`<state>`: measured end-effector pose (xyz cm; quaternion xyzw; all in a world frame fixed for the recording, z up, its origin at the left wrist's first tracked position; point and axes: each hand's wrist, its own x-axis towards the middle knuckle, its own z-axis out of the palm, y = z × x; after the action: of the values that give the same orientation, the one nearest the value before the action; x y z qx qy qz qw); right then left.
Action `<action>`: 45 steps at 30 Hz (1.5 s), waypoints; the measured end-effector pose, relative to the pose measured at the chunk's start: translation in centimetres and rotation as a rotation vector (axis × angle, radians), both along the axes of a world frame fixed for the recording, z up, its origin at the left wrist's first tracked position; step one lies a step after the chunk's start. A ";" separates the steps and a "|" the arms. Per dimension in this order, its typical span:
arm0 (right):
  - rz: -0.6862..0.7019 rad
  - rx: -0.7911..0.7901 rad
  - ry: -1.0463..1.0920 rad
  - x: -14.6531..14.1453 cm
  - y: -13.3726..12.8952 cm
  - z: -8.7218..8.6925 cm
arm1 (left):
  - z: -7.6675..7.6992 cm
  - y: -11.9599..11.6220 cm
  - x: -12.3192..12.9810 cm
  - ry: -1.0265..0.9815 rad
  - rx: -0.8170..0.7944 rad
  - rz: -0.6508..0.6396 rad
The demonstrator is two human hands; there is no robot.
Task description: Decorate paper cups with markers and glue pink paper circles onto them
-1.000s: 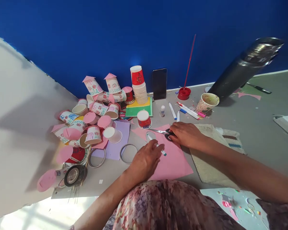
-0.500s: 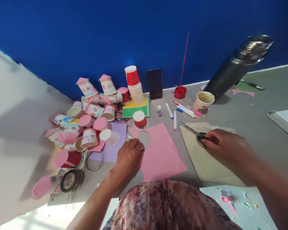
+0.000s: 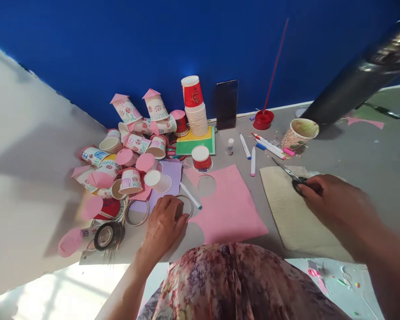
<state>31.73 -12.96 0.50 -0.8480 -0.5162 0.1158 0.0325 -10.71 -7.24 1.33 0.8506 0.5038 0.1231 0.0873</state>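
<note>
My right hand point(image 3: 330, 200) grips the black handles of a pair of scissors point(image 3: 286, 172), whose blades point up and left over a cream cloth point(image 3: 296, 213). My left hand point(image 3: 165, 222) is loosely curved, thumb apart from the fingers, at the left side of a thin ring point(image 3: 188, 204); its fingertips are partly hidden. A white marker with a teal tip point(image 3: 190, 195) lies by the ring, its tip on the pink paper point(image 3: 233, 209). That sheet has a round hole and a curved cutout. A red paper cup point(image 3: 202, 160) stands upside down at its upper edge.
Decorated paper cups point(image 3: 131, 180) with pink tops crowd the left, beside black tape point(image 3: 105, 235). Behind stand stacked cups point(image 3: 196, 118) and a phone point(image 3: 226, 104). Loose markers point(image 3: 270, 146), a patterned cup point(image 3: 300, 133) and a black flask point(image 3: 346, 84) are to the right.
The view has shifted. My left hand has moved left, uncovering the marker and the ring. My right hand has carried the scissors slightly right and up over the cloth.
</note>
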 end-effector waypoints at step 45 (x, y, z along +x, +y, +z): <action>0.885 0.199 0.122 -8.1 5.5 -1.4 | -3.5 1.9 8.7 -0.258 0.127 -0.468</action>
<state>23.61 -7.43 -0.91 -0.5304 -0.8345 0.1181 0.0913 -1.96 -5.35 -2.21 0.9248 0.2696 0.2385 0.1234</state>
